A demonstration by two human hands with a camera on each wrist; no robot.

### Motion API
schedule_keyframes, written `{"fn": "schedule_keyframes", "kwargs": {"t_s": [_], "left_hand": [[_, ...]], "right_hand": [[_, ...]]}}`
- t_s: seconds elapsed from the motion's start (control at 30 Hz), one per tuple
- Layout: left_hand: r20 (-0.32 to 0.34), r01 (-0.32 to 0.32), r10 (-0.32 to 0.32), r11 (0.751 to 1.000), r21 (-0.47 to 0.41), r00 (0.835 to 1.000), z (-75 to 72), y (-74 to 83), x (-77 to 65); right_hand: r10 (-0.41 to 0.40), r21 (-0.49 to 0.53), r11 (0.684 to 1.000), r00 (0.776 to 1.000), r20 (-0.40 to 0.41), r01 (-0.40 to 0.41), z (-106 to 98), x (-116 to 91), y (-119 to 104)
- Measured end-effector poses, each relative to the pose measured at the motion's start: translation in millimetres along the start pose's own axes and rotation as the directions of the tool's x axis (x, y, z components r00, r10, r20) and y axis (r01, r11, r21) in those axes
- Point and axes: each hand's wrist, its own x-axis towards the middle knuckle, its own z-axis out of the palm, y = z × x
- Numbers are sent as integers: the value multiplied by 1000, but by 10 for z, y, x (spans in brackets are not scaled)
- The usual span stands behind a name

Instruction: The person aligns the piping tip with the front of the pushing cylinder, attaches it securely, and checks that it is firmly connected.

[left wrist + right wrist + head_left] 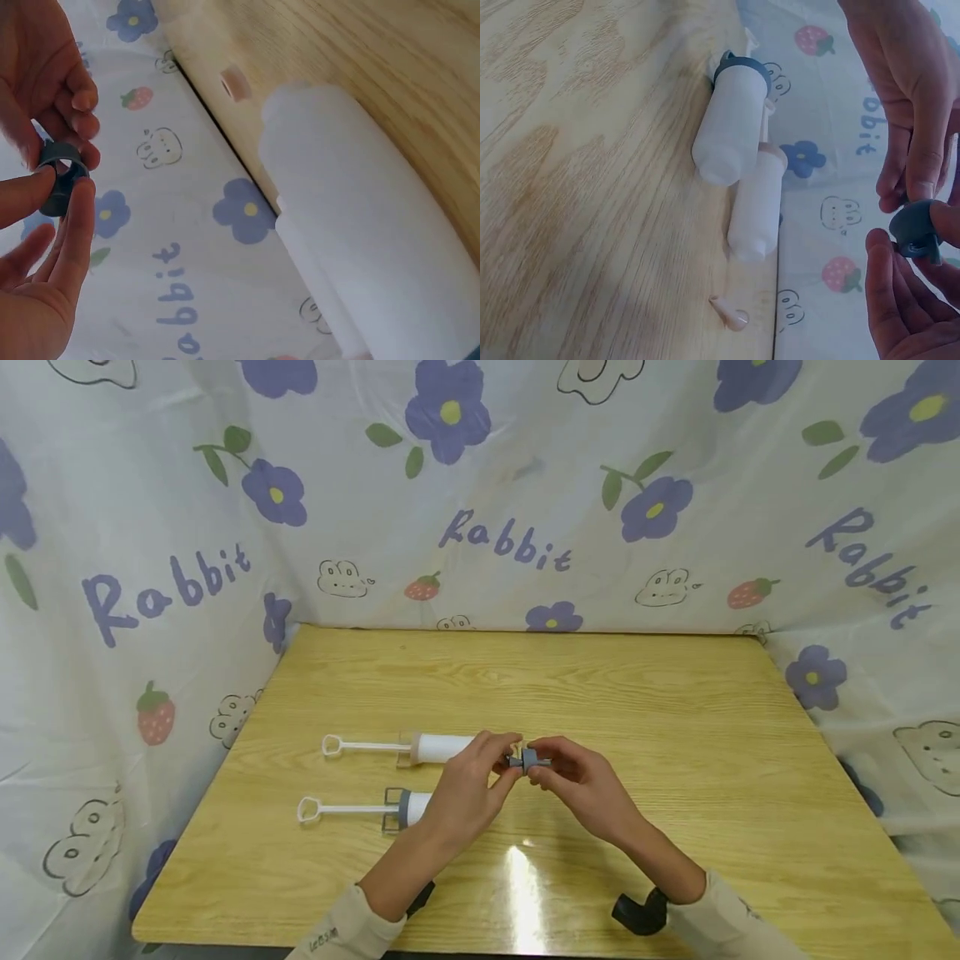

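head view has both forearms slanting in from the near edge of the table (675, 693), the left angled up to the right, the right angled up to the left, so the fingertips meet around a small blue-grey cap (530, 760). the left hand (467, 787) pinches the cap from the left, thumb below and fingers above; the right hand (588, 787) pinches it from the right, fingers bent. the cap sits between them, raised off the wood, just beside the white tube with a beige collar (444, 748); the white tube with a grey collar (417, 809) lies nearer the person, partly behind the left hand.
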Motion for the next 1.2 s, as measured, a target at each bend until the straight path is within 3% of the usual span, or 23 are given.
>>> {"fn": "schedule_keyframes", "kwargs": {"t_s": [0.17,0.27,0.43,0.67,0.77,0.87,0.93,1.03,1.1,1.2], "left_hand": [[58,154,-147,974,-164,988,4,19,-19],[82,168,-153,962,-217,985,4,19,-36],[117,169,-147,963,-207,982,1,5,-62],[220,251,-200,938,-238,955,-51,-76,-77],[244,248,-214,961,-120,946,-131,-158,-108],[308,188,-220,974,130,926,-226,-277,-168],[370,135,-244,946,295,897,-267,-364,-225],[438,68,-271,902,426,857,-271,-494,-315],[438,55,-275,890,453,856,-258,-549,-360],[382,15,-213,887,461,899,-297,-557,-341]], "right_hand": [[14,-21,1000,1000,-5,-15,18,-9,-4],[11,-33,999,1000,-10,-11,16,-18,16],[7,-32,999,1000,-17,-7,7,-30,65],[34,11,999,998,-49,-34,-46,-48,113],[41,35,999,998,-56,-39,-94,-63,117],[39,50,998,997,-72,-35,-144,-78,108],[37,56,998,996,-79,-33,-167,-85,103],[37,60,998,996,-76,-33,-176,-89,110],[32,51,998,997,-67,-29,-175,-85,115],[8,35,999,997,-76,-5,-190,-64,93]]}}
